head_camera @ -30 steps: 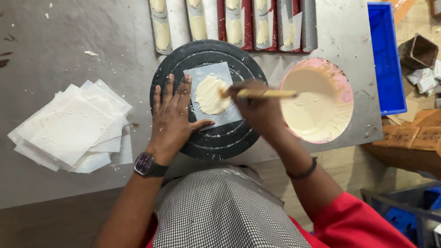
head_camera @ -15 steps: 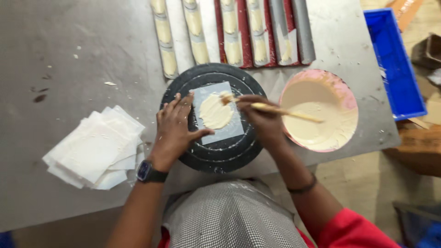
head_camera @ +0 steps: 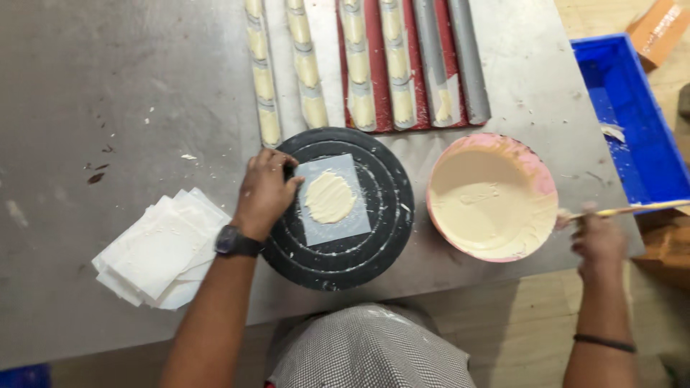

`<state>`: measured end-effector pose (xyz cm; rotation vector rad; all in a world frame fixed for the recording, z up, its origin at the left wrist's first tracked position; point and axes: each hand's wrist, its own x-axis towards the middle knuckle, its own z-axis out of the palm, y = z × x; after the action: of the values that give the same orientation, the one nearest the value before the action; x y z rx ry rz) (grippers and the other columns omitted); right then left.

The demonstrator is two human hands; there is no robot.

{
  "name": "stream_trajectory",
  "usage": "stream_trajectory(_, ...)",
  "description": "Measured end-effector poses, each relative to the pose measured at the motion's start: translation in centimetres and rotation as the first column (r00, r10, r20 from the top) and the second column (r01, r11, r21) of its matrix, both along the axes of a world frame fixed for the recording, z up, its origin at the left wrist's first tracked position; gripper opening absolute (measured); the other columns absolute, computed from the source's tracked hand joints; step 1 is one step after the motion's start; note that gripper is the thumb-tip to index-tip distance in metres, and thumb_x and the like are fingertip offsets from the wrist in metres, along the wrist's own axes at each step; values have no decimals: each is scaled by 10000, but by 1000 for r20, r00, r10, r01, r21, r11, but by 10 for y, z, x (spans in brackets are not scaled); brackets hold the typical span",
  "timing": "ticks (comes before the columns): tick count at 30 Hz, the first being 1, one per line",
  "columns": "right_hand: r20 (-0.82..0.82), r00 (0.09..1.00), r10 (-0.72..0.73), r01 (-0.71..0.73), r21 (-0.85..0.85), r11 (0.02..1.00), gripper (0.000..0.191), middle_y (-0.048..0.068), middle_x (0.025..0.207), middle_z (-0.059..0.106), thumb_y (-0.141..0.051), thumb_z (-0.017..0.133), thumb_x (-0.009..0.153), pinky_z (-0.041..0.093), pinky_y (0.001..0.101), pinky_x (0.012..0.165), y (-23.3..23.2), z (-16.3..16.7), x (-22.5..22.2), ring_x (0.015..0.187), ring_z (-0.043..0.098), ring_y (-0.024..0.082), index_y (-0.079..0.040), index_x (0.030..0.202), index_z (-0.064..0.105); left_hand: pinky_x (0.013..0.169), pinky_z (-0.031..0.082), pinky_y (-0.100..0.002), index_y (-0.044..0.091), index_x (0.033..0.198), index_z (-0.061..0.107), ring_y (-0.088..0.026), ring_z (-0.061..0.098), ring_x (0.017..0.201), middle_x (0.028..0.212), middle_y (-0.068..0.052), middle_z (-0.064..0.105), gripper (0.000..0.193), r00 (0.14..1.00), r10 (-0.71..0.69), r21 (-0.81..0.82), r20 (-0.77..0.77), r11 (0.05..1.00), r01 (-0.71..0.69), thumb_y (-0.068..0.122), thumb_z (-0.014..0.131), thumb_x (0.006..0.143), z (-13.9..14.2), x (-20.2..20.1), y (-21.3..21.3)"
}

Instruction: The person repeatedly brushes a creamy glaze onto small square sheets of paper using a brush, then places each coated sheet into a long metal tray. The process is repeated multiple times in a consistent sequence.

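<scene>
Batter circle on a paper square, hands apart.

The left hand point(head_camera: 264, 192) presses the paper square point(head_camera: 333, 200) on the black turntable point(head_camera: 377, 237); the right hand point(head_camera: 598, 241) grips a spatula point(head_camera: 632, 210) beside the pink bowl point(head_camera: 535, 162).

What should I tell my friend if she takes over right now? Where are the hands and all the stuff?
Left hand: on the left edge of the paper square on the black turntable.
Right hand: holding the wooden spatula, right of the pink bowl, off the table edge.
Done: a round of cream batter is spread on the square.
Rolled pieces lie on the long moulds behind.
Left: a stack of blank paper squares waits at the left; the bowl holds plenty of batter.
</scene>
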<state>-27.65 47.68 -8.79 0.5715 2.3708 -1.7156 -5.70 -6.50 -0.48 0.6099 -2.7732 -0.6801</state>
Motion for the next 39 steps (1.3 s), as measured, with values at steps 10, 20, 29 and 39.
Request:
stream_trajectory(10, -164, 928, 335, -70, 805, 589, 444, 216, 920, 732, -468, 773, 1052, 511, 458, 711, 2, -22, 19, 761, 703, 346, -25, 1054, 802, 905, 518, -462, 47, 969, 758, -360, 663, 1018, 1028, -169, 705, 275, 968, -96, -25, 232, 994, 105, 226, 855, 784, 25, -13, -8)
stream_trajectory(20, -173, 625, 761, -618, 485, 618, 333, 49, 839, 687, -259, 812, 843, 535, 345, 634, -192, 50, 164, 659, 647, 202, -128, 1134, 717, 627, 501, -331, 43, 1144, 606, -164, 597, 674, 948, -61, 716, 201, 991, 51, 624, -127, 780, 40, 192, 594, 1010, -11, 9, 10)
stream_trajectory(29, -623, 84, 778, -503, 647, 573, 312, 100, 1086, 623, 13, 776, 750, 552, 349, 652, -301, 114, 196, 803, 687, 231, -90, 1035, 702, 1193, 402, -357, -62, 1493, 467, -271, 530, 1411, 1498, -240, 566, 370, 875, -20, 500, -484, 814, 296, 204, 379, 1252, -44, 48, -7)
stream_trajectory(39, -666, 31, 745, -678, 534, 505, 339, 78, 925, 707, -298, 836, 831, 571, 330, 677, -348, 183, 231, 787, 727, 238, -79, 1034, 676, 1052, 555, -456, -31, 1437, 471, -278, 633, 1227, 1335, -182, 620, 498, 752, 381, 838, -538, 143, 526, 219, 626, 1036, -35, 101, 62)
